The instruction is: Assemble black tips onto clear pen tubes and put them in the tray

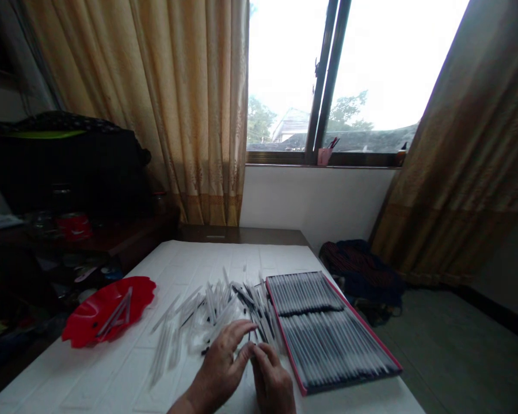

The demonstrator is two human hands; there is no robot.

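Note:
My left hand [222, 365] and my right hand [273, 380] meet over the white table, thumbs and fingertips drawn together. A thin dark piece shows between the fingertips, too small to name, and both hands look closed around it. Just beyond them lies a loose heap of clear plastic tubes [216, 302] and slim black sticks [265, 328], with crumpled clear plastic among them. Close by on the right is a flat pink-edged box [336, 333], packed with two rows of slim, clear-and-black pen-like sticks.
A red scalloped dish [82, 313] holding a few clear tubes sits at the table's left. Behind it stands a dark cabinet [142, 230] with a red container [74, 226]. Dark cloth [358, 270] is piled beyond the table's right edge. A pink cup [324, 156] stands on the windowsill.

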